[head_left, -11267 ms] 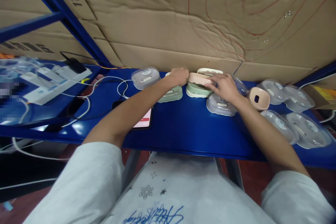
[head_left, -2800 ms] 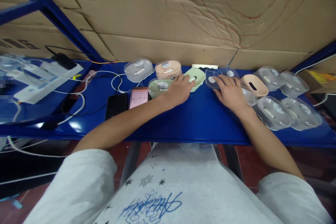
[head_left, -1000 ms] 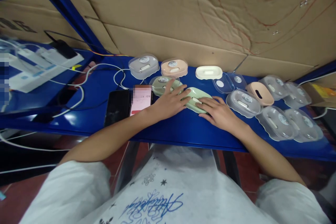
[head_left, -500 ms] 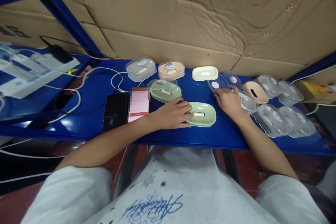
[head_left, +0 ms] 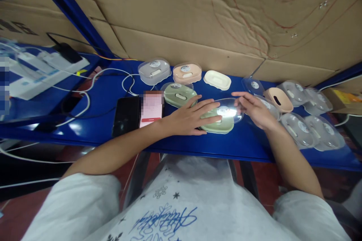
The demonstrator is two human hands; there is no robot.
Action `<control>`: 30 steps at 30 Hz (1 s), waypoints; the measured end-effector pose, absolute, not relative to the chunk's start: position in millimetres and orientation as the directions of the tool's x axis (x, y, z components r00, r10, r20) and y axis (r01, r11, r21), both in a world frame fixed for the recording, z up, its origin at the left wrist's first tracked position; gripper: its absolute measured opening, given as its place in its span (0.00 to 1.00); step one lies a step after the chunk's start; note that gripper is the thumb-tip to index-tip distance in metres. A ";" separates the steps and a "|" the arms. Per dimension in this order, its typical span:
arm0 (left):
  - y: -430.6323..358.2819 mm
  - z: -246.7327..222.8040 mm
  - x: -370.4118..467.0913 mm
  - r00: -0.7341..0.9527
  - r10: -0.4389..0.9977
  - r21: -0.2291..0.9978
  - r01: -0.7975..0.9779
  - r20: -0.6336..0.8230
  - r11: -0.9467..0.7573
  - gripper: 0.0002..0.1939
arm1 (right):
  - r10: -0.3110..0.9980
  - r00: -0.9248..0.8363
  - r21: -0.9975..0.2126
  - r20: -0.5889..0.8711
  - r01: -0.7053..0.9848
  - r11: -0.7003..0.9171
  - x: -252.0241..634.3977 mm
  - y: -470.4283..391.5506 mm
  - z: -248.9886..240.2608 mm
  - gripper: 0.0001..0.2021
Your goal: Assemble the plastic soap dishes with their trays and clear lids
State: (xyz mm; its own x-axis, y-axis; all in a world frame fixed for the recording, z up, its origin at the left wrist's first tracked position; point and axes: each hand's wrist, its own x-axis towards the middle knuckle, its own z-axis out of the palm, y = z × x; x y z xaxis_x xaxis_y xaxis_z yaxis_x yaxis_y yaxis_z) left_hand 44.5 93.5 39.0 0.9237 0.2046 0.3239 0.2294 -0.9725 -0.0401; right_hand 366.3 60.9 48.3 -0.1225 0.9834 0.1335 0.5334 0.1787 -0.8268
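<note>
A clear plastic lid (head_left: pixel 234 108) with a round label hangs tilted over the green soap dish (head_left: pixel 222 127), partly covering it from above. My right hand (head_left: pixel 256 110) pinches the lid at its right end. Fingers spread, my left hand (head_left: pixel 190 118) reaches across the left side of the green dish and touches the lid's left edge. Just behind my left hand stands a second green soap dish (head_left: pixel 177 96) with a clear cover. An uncovered cream soap dish (head_left: pixel 217 80) sits farther back, near the cardboard.
Lidded grey (head_left: pixel 154 73) and peach soap dishes (head_left: pixel 187 74) stand at the back. Right of my hand are an open peach dish (head_left: pixel 279 99), a loose clear lid (head_left: pixel 252 86) and several lidded grey dishes (head_left: pixel 298 130). Two phones (head_left: pixel 126 116) and white cables (head_left: pixel 89 101) lie left.
My right hand has picked up a clear lid from the back right and brought it left and nearer, over the green dish. My left fingers have spread out across the dish.
</note>
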 end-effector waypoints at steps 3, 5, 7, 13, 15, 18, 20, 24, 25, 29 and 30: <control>96.7 36.0 46.9 0.927 0.224 0.054 0.218 0.301 -0.974 0.32 | 0.944 -0.187 -0.566 0.272 0.762 0.314 356.0 54.5 46.3 0.23; 98.6 32.3 47.9 0.923 0.255 0.093 0.238 0.290 -0.967 0.31 | 0.908 -0.325 -0.417 0.263 0.811 0.411 349.7 46.2 52.2 0.23; 100.5 27.6 48.1 0.914 0.295 0.116 0.273 0.277 -0.955 0.31 | 0.859 -0.478 -0.350 0.184 0.785 0.511 345.0 38.4 58.8 0.27; 106.2 18.7 46.4 0.905 0.345 0.161 0.312 0.249 -0.936 0.37 | 0.752 -0.643 -0.234 0.147 0.716 0.658 330.8 30.1 52.2 0.43; 106.7 19.8 46.6 0.906 0.345 0.156 0.314 0.247 -0.937 0.35 | 0.770 -0.614 -0.166 0.175 0.752 0.638 324.7 27.8 44.2 0.43; 105.8 21.8 47.5 0.903 0.353 0.153 0.324 0.246 -0.934 0.34 | 0.806 -0.549 -0.049 0.220 0.819 0.572 314.1 21.1 33.5 0.43; 105.0 21.7 48.0 0.898 0.362 0.159 0.331 0.251 -0.930 0.33 | 0.816 -0.520 0.030 0.252 0.847 0.530 306.7 15.9 28.7 0.42; 105.3 18.6 47.8 0.888 0.365 0.181 0.325 0.279 -0.928 0.31 | 0.809 -0.507 0.142 0.298 0.862 0.487 295.1 9.3 24.2 0.41; 105.8 17.6 47.6 0.887 0.363 0.185 0.320 0.285 -0.929 0.31 | 0.806 -0.505 0.153 0.309 0.863 0.482 293.3 8.4 23.3 0.41; 107.1 13.8 47.3 0.888 0.338 0.187 0.291 0.311 -0.938 0.32 | 0.800 -0.500 0.211 0.331 0.866 0.454 288.2 5.0 17.8 0.38; 107.2 13.1 47.4 0.888 0.330 0.182 0.285 0.320 -0.941 0.32 | 0.798 -0.502 0.233 0.334 0.864 0.447 287.1 4.1 16.3 0.37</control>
